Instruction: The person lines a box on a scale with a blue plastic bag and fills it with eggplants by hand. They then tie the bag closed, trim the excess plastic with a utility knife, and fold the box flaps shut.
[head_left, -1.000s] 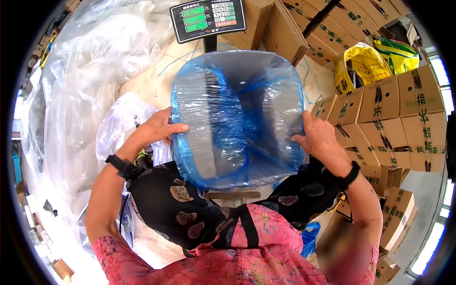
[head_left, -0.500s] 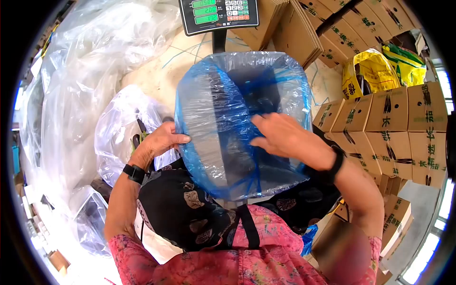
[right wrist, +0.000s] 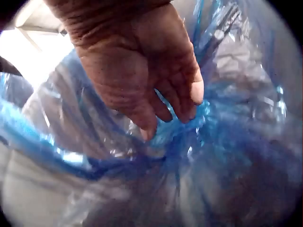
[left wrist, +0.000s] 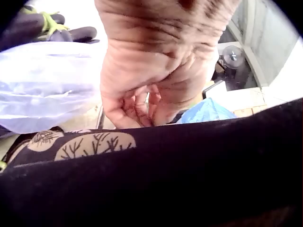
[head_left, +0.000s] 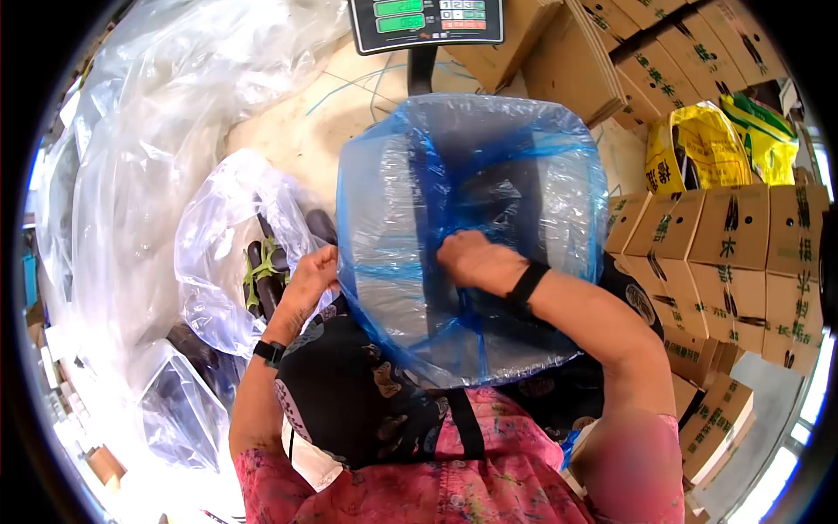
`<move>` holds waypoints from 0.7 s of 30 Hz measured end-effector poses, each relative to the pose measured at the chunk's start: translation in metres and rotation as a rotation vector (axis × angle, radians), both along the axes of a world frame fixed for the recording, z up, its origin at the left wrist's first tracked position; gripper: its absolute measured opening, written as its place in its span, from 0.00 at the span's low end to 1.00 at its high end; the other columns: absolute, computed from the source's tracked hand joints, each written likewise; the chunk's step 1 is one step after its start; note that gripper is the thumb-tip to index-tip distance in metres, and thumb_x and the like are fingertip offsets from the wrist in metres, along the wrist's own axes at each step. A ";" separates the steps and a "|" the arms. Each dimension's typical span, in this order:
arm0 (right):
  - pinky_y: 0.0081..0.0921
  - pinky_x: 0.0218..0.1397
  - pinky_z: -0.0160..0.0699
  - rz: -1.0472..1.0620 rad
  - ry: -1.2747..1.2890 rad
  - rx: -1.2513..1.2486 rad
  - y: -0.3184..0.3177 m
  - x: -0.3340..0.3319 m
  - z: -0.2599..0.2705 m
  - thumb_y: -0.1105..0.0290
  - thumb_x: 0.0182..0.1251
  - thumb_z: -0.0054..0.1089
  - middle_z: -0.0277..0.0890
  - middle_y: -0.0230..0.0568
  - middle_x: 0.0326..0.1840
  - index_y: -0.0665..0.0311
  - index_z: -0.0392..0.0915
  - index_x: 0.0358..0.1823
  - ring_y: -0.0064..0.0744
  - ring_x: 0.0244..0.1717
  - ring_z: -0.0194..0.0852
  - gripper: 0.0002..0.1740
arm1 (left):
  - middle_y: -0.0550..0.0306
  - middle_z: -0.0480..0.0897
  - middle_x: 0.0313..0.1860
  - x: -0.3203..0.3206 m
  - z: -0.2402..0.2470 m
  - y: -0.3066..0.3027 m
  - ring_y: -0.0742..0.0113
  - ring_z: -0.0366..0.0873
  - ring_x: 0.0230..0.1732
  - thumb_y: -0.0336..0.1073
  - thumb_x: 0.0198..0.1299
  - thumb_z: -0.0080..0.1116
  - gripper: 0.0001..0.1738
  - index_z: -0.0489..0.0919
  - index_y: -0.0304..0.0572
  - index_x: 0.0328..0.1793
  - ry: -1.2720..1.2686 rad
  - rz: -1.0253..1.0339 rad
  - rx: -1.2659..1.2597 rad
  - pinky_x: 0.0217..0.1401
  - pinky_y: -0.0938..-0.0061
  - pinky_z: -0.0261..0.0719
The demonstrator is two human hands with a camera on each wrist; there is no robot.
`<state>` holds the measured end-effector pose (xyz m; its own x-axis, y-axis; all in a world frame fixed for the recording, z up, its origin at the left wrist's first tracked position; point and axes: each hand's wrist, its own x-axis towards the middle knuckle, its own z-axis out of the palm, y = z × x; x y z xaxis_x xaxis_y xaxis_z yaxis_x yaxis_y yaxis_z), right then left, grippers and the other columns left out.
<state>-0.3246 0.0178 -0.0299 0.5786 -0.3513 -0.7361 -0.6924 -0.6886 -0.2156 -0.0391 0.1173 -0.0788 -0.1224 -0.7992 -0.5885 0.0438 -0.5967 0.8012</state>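
Note:
A clear blue plastic bag (head_left: 384,297) lines a wide container in front of the body, its edge turned out over the rim. My left hand (head_left: 312,284) is at the bag's left edge, its fingers bent and the fingertips right at the rim. In the left wrist view the left hand (left wrist: 151,71) has fingertips partly hidden by a patterned trouser leg. My right hand (head_left: 482,260) reaches down inside the bag. Seen from the right wrist, the right hand (right wrist: 142,71) has loosely bent fingers touching the gathered blue folds (right wrist: 203,113), with thumb and fingertips apart.
A scale display (head_left: 428,22) stands beyond the container. Left of it, eggplants (head_left: 266,271) lie in a clear bag (head_left: 218,210), beside a large plastic sheet (head_left: 131,175). Stacked cardboard boxes (head_left: 720,236) and a yellow bag (head_left: 698,148) stand on the right.
My right hand has left the right rim and moved left, into the bag. The left hand stays at the left edge, its thumb no longer lying over the rim.

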 end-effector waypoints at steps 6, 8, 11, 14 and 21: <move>0.47 0.51 0.83 0.099 -0.105 -0.305 -0.018 -0.036 -0.034 0.71 0.59 0.60 0.83 0.52 0.48 0.64 0.86 0.42 0.50 0.51 0.84 0.12 | 0.65 0.80 0.31 -0.007 0.020 -0.004 0.79 0.75 0.33 0.34 0.65 0.54 0.10 0.80 0.36 0.45 -0.103 0.163 -0.097 0.37 0.81 0.73; 0.42 0.55 0.82 -0.012 0.080 0.018 -0.005 -0.042 -0.045 0.71 0.61 0.57 0.82 0.51 0.52 0.64 0.85 0.46 0.48 0.55 0.83 0.14 | 0.65 0.80 0.32 0.000 0.003 0.005 0.78 0.76 0.33 0.35 0.66 0.54 0.10 0.80 0.36 0.45 -0.136 0.129 -0.079 0.39 0.81 0.74; 0.39 0.58 0.81 -0.138 0.236 0.186 0.024 -0.045 -0.062 0.71 0.64 0.54 0.82 0.51 0.56 0.64 0.84 0.48 0.47 0.57 0.81 0.15 | 0.63 0.80 0.33 -0.003 0.015 0.011 0.76 0.75 0.33 0.35 0.66 0.54 0.11 0.81 0.35 0.46 -0.162 0.051 -0.061 0.40 0.80 0.74; 0.40 0.56 0.82 -0.048 0.221 0.138 0.020 -0.036 -0.042 0.70 0.65 0.53 0.82 0.49 0.54 0.64 0.84 0.49 0.47 0.56 0.82 0.15 | 0.62 0.81 0.34 -0.005 0.053 -0.002 0.75 0.77 0.35 0.35 0.67 0.54 0.12 0.81 0.35 0.48 -0.179 0.070 -0.124 0.42 0.79 0.76; 0.38 0.53 0.82 -0.022 -0.002 -0.076 -0.004 -0.043 -0.045 0.71 0.65 0.50 0.84 0.48 0.46 0.61 0.85 0.44 0.47 0.50 0.84 0.14 | 0.59 0.83 0.37 -0.007 0.115 -0.041 0.73 0.80 0.37 0.33 0.68 0.53 0.11 0.81 0.35 0.48 -0.185 0.102 -0.296 0.46 0.77 0.77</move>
<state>-0.3677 0.0138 -0.0747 0.5718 -0.4182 -0.7058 -0.7068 -0.6879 -0.1650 -0.0456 0.0766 0.0364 0.0537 -0.9409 -0.3345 -0.0702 -0.3377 0.9386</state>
